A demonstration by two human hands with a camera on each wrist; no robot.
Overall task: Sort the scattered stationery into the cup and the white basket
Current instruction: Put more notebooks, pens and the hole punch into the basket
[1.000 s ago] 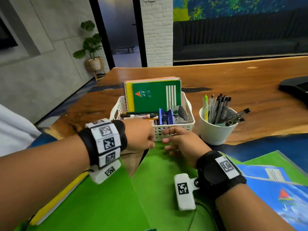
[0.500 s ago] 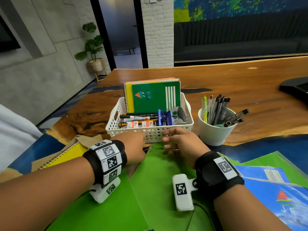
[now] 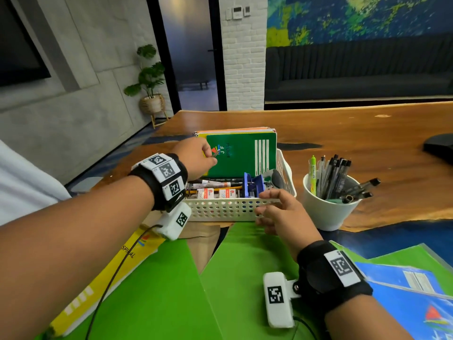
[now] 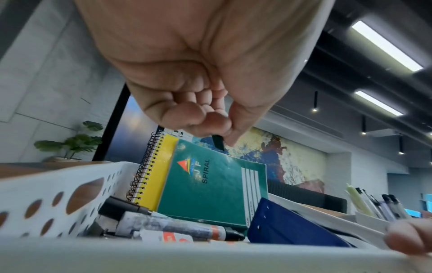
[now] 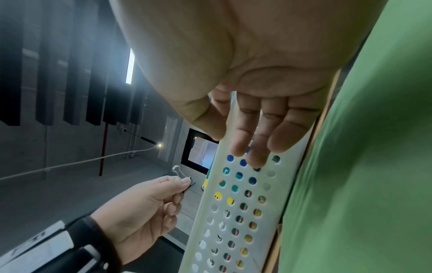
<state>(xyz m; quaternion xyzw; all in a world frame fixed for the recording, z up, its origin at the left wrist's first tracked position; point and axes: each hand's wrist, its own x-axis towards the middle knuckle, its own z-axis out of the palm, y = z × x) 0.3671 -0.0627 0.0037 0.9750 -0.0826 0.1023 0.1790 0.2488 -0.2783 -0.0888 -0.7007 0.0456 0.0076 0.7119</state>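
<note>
My left hand (image 3: 212,157) hovers over the left half of the white basket (image 3: 220,201) and pinches a small black binder clip (image 3: 215,153) between thumb and fingertips. The binder clip (image 4: 218,142) hangs above the green spiral notebook (image 4: 210,188) that stands in the basket (image 4: 58,184). In the right wrist view the clip (image 5: 185,178) shows its wire handle. My right hand (image 3: 263,204) holds the basket's front right rim, thumb inside and fingers (image 5: 257,140) on the perforated wall (image 5: 233,221). A white cup (image 3: 326,214) full of pens stands right of the basket.
Markers, erasers and a blue stapler (image 3: 252,184) lie in the basket. Green folders (image 3: 245,271) cover the near table, with a yellow spiral notebook (image 3: 117,263) on the left and a blue notebook (image 3: 416,303) on the right. A dark object (image 3: 441,148) sits far right.
My left hand has lifted from the table in front of the basket and moved up over it, carrying the binder clip. My right hand has stayed at the basket's front rim.
</note>
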